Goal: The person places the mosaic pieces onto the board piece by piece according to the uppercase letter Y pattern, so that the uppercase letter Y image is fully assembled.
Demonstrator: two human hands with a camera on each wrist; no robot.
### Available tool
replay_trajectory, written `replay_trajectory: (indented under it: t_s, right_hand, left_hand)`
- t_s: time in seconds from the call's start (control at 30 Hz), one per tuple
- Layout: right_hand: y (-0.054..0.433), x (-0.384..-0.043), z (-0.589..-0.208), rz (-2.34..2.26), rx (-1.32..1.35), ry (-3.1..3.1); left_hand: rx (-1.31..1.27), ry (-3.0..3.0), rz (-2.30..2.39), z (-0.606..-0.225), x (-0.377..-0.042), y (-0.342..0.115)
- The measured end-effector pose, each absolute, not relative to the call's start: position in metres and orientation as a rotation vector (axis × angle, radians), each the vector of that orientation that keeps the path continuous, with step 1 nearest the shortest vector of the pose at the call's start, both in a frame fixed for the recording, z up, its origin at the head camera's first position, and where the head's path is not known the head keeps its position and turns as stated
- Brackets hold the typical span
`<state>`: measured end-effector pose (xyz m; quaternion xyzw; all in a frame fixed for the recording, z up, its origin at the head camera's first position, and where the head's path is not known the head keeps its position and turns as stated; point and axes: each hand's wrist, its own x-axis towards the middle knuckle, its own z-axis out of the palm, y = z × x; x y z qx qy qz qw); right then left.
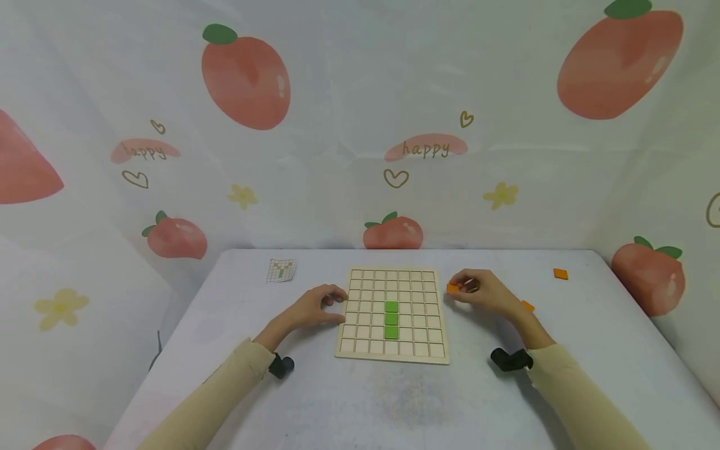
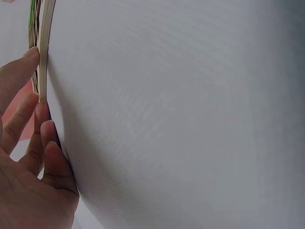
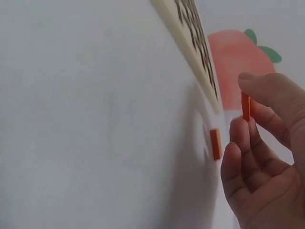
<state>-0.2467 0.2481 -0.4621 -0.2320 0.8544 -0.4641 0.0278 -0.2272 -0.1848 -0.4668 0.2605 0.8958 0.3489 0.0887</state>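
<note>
A square wooden grid board (image 1: 392, 359) lies on the table, with several green tiles (image 1: 391, 319) in one column of its cells. My left hand (image 1: 311, 307) is at the board's left edge, thumb and fingertips spread apart along it. In the left wrist view, fingertips touch the rim of the board (image 2: 45, 52). Just off the board's right side, my right hand (image 1: 484, 291) pinches an orange tile (image 1: 452, 289) between thumb and fingers. The right wrist view shows this held tile (image 3: 246, 106) edge-on, and a second orange tile (image 3: 216, 144) on the table near it.
An orange tile (image 1: 527, 305) lies beside my right wrist, partly covered by it. Another orange tile (image 1: 560, 274) is at the back right. A small printed pattern card (image 1: 281, 270) lies at the back left. A fruit-print curtain (image 1: 337, 125) hangs behind the white table (image 1: 337, 406).
</note>
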Motion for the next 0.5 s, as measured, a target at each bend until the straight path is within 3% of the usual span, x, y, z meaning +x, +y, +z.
replay_trajectory:
  t_s: [0.5]
  right_hand:
    - [0.208, -0.257, -0.461, -1.556, -0.720, 2.467]
  left_hand:
    - [0.715, 2.659, 1.035, -0.466, -0.228, -0.184]
